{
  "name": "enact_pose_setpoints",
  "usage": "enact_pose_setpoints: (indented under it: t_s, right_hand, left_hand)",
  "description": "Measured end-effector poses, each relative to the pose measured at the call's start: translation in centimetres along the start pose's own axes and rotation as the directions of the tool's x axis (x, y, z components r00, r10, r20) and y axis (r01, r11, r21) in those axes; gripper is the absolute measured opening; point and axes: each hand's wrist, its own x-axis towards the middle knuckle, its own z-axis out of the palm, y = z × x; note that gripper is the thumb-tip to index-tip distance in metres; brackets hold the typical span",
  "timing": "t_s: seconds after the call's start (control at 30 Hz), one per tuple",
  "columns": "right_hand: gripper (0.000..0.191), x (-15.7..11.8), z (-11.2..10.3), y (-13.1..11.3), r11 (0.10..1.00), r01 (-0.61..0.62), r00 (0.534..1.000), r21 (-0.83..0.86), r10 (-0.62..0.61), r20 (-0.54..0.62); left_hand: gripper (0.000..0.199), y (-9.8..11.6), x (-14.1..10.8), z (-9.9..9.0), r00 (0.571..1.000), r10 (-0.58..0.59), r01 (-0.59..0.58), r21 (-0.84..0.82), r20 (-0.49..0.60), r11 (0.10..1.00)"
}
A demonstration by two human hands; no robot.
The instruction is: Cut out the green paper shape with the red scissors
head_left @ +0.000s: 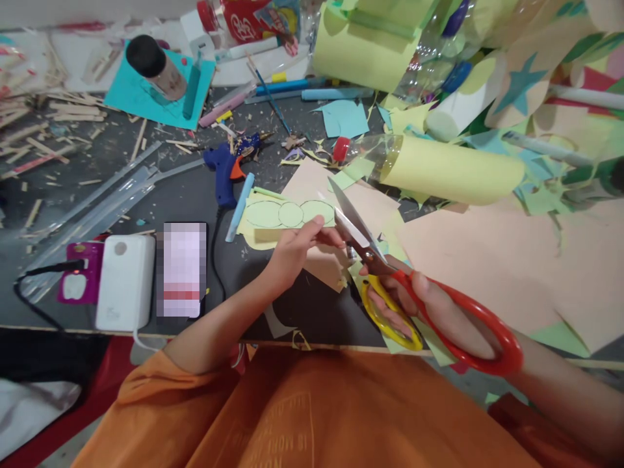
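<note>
I see the left grip (pixel 296 246) pinching one green paper strip (pixel 291 215) with three rounded outlines (pixel 263 214), the right grip (pixel 446 315) clamped on one pair of scissors (pixel 371 257), one glue gun (pixel 225 177) farther left.

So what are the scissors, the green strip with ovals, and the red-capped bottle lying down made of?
Scissors: the blades look like shiny metal, grey and catching light; the handles, red and yellow, look like smooth plastic.
Green strip: probably paper or thin card, matt and flat, with drawn outlines.
Bottle: likely glossy plastic, see-through near its cap; its yellow wrap looks like matt paper.
</note>
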Motion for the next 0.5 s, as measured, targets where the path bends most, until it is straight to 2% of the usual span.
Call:
enact_pose_setpoints:
  t_s: [0.5]
  right_hand:
    - [0.046, 0.88, 0.33, 0.60, 0.997, 0.033, 0.999, -0.067, -0.033, -0.002]
  left_hand:
    - [0.043, -0.22, 0.03, -0.18, 0.999, -0.035, 0.035, 0.001, -0.019, 0.999]
